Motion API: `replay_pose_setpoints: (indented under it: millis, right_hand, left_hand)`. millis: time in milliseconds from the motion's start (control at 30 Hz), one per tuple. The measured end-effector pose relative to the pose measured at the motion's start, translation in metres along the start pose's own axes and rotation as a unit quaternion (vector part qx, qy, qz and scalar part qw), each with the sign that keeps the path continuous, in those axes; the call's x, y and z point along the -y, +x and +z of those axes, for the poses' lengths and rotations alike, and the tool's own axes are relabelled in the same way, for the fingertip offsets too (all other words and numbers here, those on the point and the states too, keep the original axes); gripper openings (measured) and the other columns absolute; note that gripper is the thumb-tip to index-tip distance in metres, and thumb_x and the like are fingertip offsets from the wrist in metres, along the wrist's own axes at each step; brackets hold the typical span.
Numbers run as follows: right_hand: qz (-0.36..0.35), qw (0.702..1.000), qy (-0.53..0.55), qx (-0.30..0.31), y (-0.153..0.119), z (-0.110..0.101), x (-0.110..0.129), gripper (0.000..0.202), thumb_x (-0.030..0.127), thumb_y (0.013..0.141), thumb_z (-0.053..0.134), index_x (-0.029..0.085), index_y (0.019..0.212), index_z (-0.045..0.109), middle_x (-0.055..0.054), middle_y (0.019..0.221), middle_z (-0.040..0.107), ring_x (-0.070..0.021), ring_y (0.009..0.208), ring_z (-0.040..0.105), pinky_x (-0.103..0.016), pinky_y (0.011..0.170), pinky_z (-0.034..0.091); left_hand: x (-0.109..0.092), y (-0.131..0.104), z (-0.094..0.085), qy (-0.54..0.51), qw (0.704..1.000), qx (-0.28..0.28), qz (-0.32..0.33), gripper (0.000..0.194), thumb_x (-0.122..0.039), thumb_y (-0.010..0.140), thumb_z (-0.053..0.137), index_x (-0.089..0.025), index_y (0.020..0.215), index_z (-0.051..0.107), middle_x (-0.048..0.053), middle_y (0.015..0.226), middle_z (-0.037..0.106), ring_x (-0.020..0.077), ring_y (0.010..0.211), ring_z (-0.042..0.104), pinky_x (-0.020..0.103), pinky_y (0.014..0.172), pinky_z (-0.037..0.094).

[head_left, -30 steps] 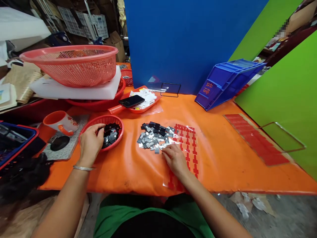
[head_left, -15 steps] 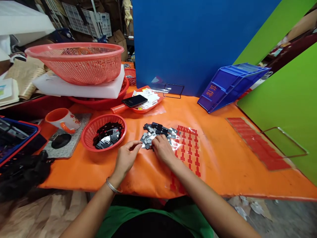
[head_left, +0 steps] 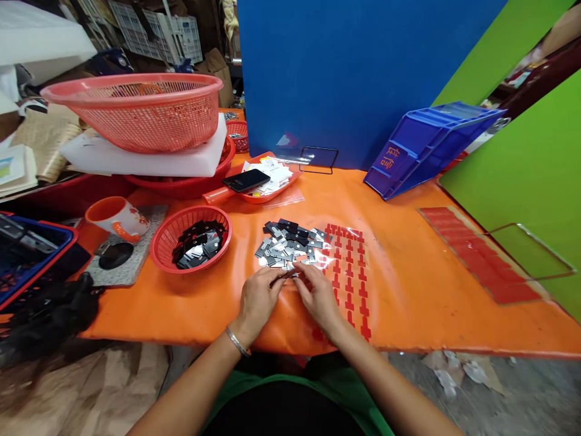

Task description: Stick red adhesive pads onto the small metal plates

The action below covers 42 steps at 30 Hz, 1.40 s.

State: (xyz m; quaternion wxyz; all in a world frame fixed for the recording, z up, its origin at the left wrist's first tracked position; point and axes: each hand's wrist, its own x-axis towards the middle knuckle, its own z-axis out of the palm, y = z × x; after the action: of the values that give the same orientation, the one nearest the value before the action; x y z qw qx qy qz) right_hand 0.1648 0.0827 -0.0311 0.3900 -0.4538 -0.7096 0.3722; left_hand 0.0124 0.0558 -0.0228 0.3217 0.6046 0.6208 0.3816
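Note:
My left hand (head_left: 258, 301) pinches a small dark flat metal piece (head_left: 284, 276) by its left end. At the other end, the fingertips of my right hand (head_left: 319, 298) close on the same piece. Just beyond my fingers lies a loose pile of small black and silver metal pieces (head_left: 290, 241). A clear sheet with rows of red T-shaped stickers (head_left: 349, 269) lies to the right of the pile, partly behind my right forearm. To the left, a red basket (head_left: 158, 251) holds more black and silver pieces.
An orange-and-white mug (head_left: 118, 218) stands on a stone slab at the left. Behind are a red scoop (head_left: 216, 195) of white papers with a phone (head_left: 246, 180) on it, and a large red colander (head_left: 136, 118). A blue bin (head_left: 411, 151) leans at the back right.
Both hands have drawn back from the pile toward me and come together. The dark metal piece now shows between them; my left hand has shifted right.

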Motion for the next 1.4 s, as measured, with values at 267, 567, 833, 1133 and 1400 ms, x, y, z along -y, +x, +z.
replay_pose_setpoints:
  millis: [267,567,833,1133,1400]
  right_hand:
    - [-0.193,0.944,-0.262,0.055,-0.012,-0.011,-0.022,0.033,0.015,0.093,0.039,0.017,0.118,0.060,-0.013,0.108,0.063,-0.0262,0.099,0.049,-0.045,0.082,0.047]
    - [-0.197,0.935,-0.288,0.062,-0.013,-0.009,-0.018,0.032,0.014,0.092,0.039,0.017,0.115,0.061,-0.013,0.103,0.065,-0.0267,0.098,0.052,-0.044,0.079,0.044]
    - [0.049,0.976,-0.150,-0.152,0.073,-0.070,-0.058,0.016,0.018,0.083,0.044,0.017,0.083,0.061,-0.006,0.081,0.064,-0.0198,0.078,0.057,-0.032,0.070,0.045]
    - [0.145,0.935,-0.290,-0.144,0.128,-0.094,-0.092,0.016,0.013,0.075,0.046,0.017,0.074,0.062,-0.008,0.083,0.060,-0.0194,0.079,0.054,-0.030,0.072,0.041]
    - [0.200,0.916,-0.325,-0.124,0.140,-0.091,-0.095,0.013,0.015,0.074,0.052,0.018,0.074,0.064,-0.009,0.087,0.060,-0.0211,0.077,0.056,-0.031,0.067,0.041]
  left_hand:
    - [0.002,-0.009,0.008,0.227,0.972,0.029,0.057,0.023,-0.024,0.090,0.048,-0.020,0.096,0.070,0.006,0.088,0.067,0.0204,0.088,0.061,0.031,0.078,0.047]
    - [0.002,-0.004,0.008,0.223,0.971,0.046,0.068,0.025,-0.027,0.091,0.045,-0.021,0.093,0.069,0.006,0.082,0.065,0.0211,0.082,0.061,0.033,0.075,0.048]
    - [0.005,0.016,0.002,-0.016,0.997,0.046,-0.058,0.016,-0.028,0.082,0.057,-0.020,0.091,0.067,0.005,0.092,0.070,0.0211,0.086,0.065,0.033,0.077,0.050]
    - [-0.035,0.088,0.027,-0.297,0.935,0.100,-0.164,0.021,-0.032,0.076,0.064,-0.017,0.081,0.051,0.002,0.071,0.067,0.0139,0.066,0.066,0.026,0.064,0.052]
    - [-0.051,0.163,0.075,-0.276,0.938,0.098,-0.183,0.010,-0.018,0.081,0.058,-0.014,0.075,0.052,0.006,0.071,0.067,0.0117,0.063,0.064,0.023,0.064,0.052]
